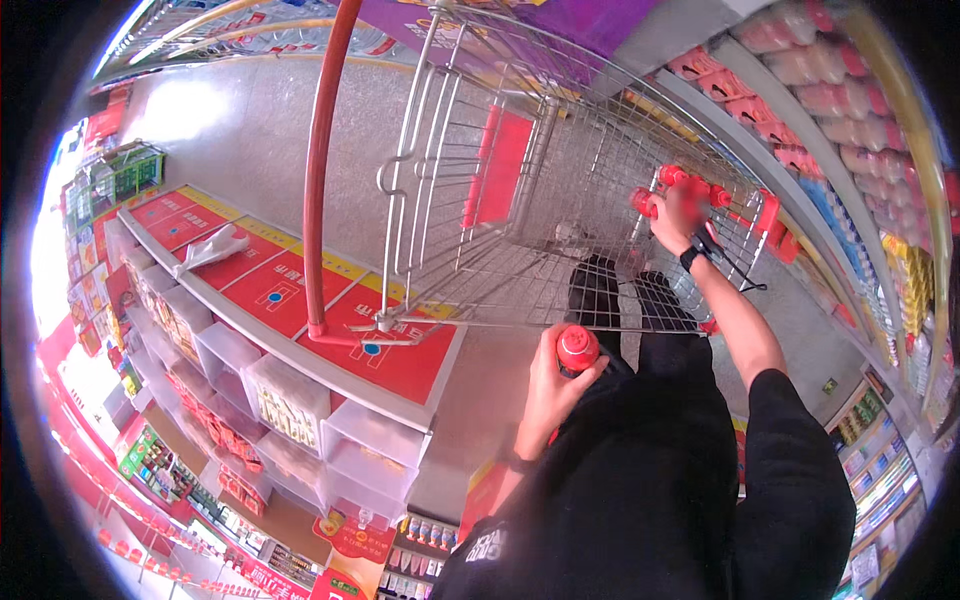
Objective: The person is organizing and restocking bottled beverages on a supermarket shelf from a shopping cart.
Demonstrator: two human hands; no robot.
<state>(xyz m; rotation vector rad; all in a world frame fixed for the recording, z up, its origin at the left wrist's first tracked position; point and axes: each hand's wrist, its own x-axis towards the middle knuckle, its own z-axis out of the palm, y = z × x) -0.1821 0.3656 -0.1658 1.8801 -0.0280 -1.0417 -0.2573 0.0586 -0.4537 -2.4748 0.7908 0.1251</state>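
My left hand [551, 394] grips a red-capped bottle [578, 349] upright, close to my body beside the near rim of the cart. Most of that bottle's body is hidden by my fingers. Over the far right end of a wire shopping cart [570, 187], my right hand [675, 217] has its fingers around a cluster of red bottles [673, 175]. Several red caps show around it; part of the cluster is blurred, so how many bottles it touches is unclear. A dark band [688, 259] circles my right wrist, and a black strap [739, 274] dangles beside it.
The cart's red handle [322, 165] and red seat panel [499, 166] are to the left. A red-topped counter [292, 289] with clear plastic bins [289, 401] and a white plastic bag [214, 247] borders it. Stocked shelves [810, 112] line the right; a purple display [600, 26] stands ahead.
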